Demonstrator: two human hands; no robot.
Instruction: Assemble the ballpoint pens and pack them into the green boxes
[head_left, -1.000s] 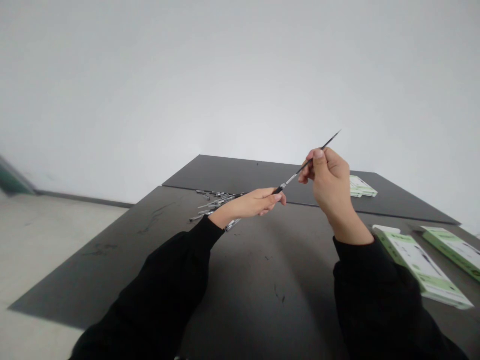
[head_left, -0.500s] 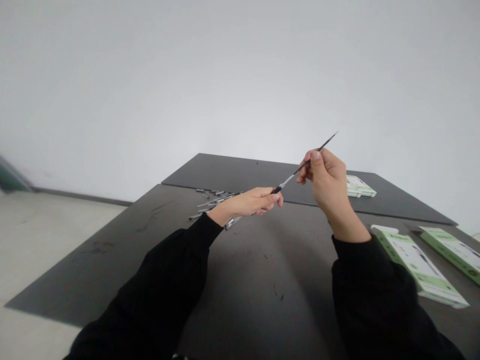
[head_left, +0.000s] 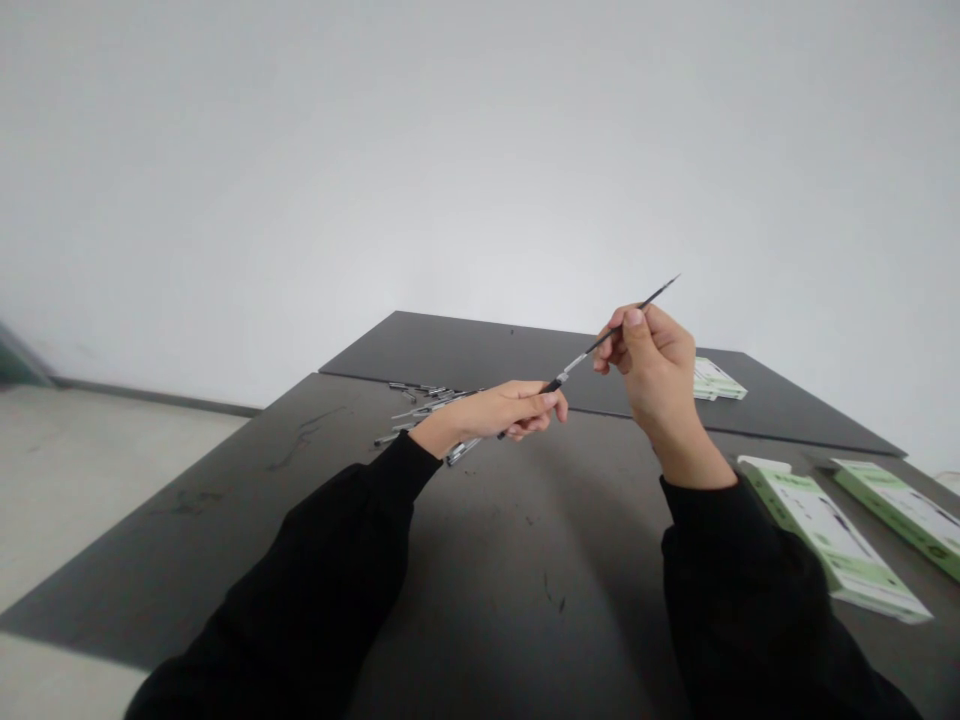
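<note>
My left hand (head_left: 517,405) is closed around a dark pen barrel (head_left: 553,385), held over the table and tilted up to the right. Its clear end pokes out past the thumb. From that end a thin, dark pen refill (head_left: 604,338) runs on in the same line. Thumb and fingertips of my right hand (head_left: 654,355) pinch this refill, and its fine tip points up and right. How far the refill sits inside the barrel is hidden. Behind my left hand, several loose pen parts (head_left: 420,408), clear and black, lie in a pile on the table.
Two green-and-white boxes (head_left: 832,540) lie on the right of the dark table (head_left: 480,570), one with its flap open. Farther back is a small stack of similar boxes (head_left: 718,380). A seam crosses the tabletop. A pale wall (head_left: 480,150) stands behind.
The view has shifted slightly. Both hands keep their grips on the barrel and refill, and my right hand with the refill tip sits a touch lower.
</note>
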